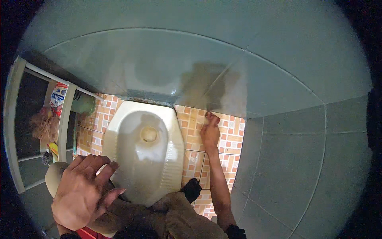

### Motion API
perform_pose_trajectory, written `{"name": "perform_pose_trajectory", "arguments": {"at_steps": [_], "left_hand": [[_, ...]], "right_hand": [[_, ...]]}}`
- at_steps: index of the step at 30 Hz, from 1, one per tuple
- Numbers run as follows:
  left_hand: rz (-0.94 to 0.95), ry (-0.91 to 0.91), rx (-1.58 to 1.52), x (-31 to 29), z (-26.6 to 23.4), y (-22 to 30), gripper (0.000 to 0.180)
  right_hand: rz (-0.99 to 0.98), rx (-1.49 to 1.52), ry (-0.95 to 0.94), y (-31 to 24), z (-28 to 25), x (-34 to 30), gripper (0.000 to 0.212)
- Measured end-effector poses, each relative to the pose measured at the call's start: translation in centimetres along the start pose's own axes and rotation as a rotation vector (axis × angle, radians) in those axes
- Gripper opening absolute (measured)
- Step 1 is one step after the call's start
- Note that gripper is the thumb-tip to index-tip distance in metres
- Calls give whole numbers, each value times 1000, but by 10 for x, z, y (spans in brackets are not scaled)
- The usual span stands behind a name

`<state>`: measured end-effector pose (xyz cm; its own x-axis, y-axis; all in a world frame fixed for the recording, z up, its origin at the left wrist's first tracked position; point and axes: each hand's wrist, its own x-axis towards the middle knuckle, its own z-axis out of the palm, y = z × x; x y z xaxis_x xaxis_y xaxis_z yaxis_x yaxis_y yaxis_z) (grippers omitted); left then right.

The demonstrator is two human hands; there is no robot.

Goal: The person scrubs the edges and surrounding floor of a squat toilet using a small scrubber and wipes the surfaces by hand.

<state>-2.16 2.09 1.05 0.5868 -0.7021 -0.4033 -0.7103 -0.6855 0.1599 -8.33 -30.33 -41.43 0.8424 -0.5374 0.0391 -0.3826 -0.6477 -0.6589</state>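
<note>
A pale squat toilet (174,127) is set into the tiled floor in front of me, with a round drain hole at its far end. My right hand (211,133) reaches down past its right side to the floor by the foot of the far wall. Those fingers are curled together, and what they hold, if anything, is too small to make out. My left hand (81,191) hangs over my bent knee, near the toilet's left edge. Its fingers are loosely bent, with the thumb apart, and nothing shows in them.
On the left stands a light-framed rack (67,115) with a red, white and blue package (58,97) and a brownish mesh bath puff (44,123). Grey tiled walls (286,151) close in ahead and right. Orange patterned tiles (193,159) cover the floor, and wet patches mark the far wall.
</note>
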Motion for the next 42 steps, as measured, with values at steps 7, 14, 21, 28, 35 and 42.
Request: {"name": "perform_pose_trajectory", "arguments": {"at_steps": [7, 14, 21, 28, 35, 42], "left_hand": [[50, 16, -43, 6, 8, -2, 49], [67, 16, -56, 8, 9, -1, 50], [21, 44, -40, 1, 6, -4, 49], [52, 16, -43, 1, 3, -1, 49], [39, 38, -48, -5, -1, -2, 49], [28, 22, -17, -9, -6, 0, 49]], "right_hand": [[-74, -18, 47, 1, 0, -26, 60], [-199, -253, 161, -6, 10, -15, 61], [-109, -153, 82, -31, 4, -16, 55], [-115, -245, 132, -31, 7, -1, 52], [-158, -257, 47, -30, 17, -11, 50], [-68, -328, 13, -49, 18, -4, 72]]}}
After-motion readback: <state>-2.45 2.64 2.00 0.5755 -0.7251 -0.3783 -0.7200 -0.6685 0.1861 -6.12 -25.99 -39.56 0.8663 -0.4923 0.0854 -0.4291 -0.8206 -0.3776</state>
